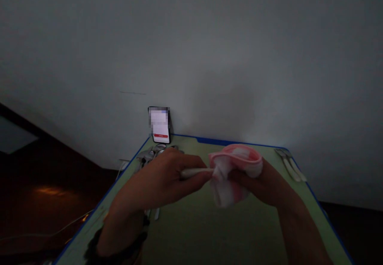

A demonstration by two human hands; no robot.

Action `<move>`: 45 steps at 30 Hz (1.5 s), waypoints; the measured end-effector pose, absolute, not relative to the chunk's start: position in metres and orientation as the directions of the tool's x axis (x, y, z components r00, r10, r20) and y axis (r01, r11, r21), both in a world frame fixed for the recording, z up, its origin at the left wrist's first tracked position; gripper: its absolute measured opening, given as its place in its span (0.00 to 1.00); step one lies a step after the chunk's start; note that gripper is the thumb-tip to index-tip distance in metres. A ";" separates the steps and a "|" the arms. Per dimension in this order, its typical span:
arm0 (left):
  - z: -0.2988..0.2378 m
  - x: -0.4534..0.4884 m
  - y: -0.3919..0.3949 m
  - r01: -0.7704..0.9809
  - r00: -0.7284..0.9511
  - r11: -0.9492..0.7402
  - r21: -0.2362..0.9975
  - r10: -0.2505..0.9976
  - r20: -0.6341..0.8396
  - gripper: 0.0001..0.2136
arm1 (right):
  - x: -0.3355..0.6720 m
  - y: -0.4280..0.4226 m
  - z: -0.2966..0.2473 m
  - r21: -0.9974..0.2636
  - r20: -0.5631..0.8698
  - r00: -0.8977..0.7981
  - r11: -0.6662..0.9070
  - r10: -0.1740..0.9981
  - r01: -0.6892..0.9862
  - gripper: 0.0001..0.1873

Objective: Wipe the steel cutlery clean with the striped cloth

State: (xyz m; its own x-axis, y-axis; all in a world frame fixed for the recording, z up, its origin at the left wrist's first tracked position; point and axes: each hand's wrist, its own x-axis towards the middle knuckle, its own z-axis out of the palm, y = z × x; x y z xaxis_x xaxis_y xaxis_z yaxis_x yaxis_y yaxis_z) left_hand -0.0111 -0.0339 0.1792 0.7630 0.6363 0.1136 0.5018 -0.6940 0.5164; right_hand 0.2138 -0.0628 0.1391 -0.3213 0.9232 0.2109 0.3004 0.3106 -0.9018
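Note:
My left hand [172,175] is closed around a pale handle [196,172], which points right into a cloth. Folds hide the far end of this utensil, so its kind does not show. My right hand [254,181] grips the pink and white cloth [224,169], bunched around that hidden end. Both hands are held above the table, close together. Behind my left hand lies a pile of metal cutlery [149,153], partly covered by the hand and wrist.
A phone [160,125] leans upright against the wall at the back left of the green, blue-edged table [215,233]. White-handled cutlery [290,165] lies at the back right corner. A pale cable [60,231] runs past the table's left side.

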 end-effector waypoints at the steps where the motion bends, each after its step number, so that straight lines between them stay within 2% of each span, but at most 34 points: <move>1: 0.179 -0.010 -0.034 0.498 0.752 -0.692 0.522 0.645 0.138 0.15 | 0.214 -0.062 0.137 -0.910 0.221 -0.305 0.308 0.926 0.278 0.14; 3: 0.178 -0.008 -0.033 0.499 0.718 -0.681 0.536 0.671 0.183 0.16 | 0.211 -0.058 0.134 -0.924 0.249 -0.241 0.304 0.938 0.230 0.16; 6: 0.176 -0.004 -0.032 0.493 0.659 -0.664 0.562 0.707 0.257 0.15 | 0.201 -0.054 0.130 -0.918 0.348 -0.032 0.348 0.937 0.189 0.17; 8: 0.175 -0.002 -0.032 0.484 0.628 -0.660 0.574 0.719 0.298 0.14 | 0.194 -0.054 0.129 -0.906 0.395 0.100 0.369 0.913 0.209 0.16; 10: 0.175 -0.003 -0.032 0.480 0.617 -0.655 0.584 0.725 0.306 0.14 | 0.191 -0.056 0.130 -0.893 0.418 0.146 0.377 0.896 0.245 0.17; 13: 0.176 -0.009 -0.032 0.470 0.668 -0.665 0.581 0.698 0.258 0.15 | 0.198 -0.065 0.133 -0.859 0.427 0.025 0.396 0.904 0.325 0.16; 18: 0.179 -0.019 -0.030 0.414 0.773 -0.704 0.577 0.607 0.185 0.12 | 0.216 -0.080 0.140 -0.789 0.349 -0.239 0.421 0.906 0.447 0.17; 22: 0.181 -0.018 -0.031 0.413 0.773 -0.703 0.579 0.606 0.186 0.11 | 0.219 -0.086 0.144 -0.750 0.298 -0.336 0.437 0.894 0.497 0.14; 26: 0.176 -0.013 -0.032 0.431 0.746 -0.730 0.531 0.619 0.245 0.11 | 0.221 -0.084 0.144 -0.723 0.331 -0.265 0.424 0.906 0.546 0.13; 30: 0.171 -0.008 -0.030 0.467 0.728 -0.749 0.470 0.627 0.276 0.11 | 0.222 -0.083 0.147 -0.681 0.468 -0.016 0.372 0.884 0.631 0.03; 34: 0.169 -0.004 -0.030 0.486 0.737 -0.755 0.441 0.625 0.258 0.11 | 0.220 -0.086 0.154 -0.673 0.543 0.149 0.323 0.826 0.665 0.09; 45: 0.165 0.005 -0.033 0.519 0.735 -0.746 0.418 0.639 0.227 0.10 | 0.224 -0.082 0.155 -0.680 0.536 0.055 0.392 0.843 0.620 0.05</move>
State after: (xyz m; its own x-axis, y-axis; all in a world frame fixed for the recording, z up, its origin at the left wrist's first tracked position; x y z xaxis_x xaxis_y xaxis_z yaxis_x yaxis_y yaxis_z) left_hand 0.0049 -0.0328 0.1654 0.7350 0.6388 0.2271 0.5189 -0.7457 0.4180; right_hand 0.2235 -0.0820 0.1551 0.0549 0.8426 0.5357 0.6201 0.3917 -0.6797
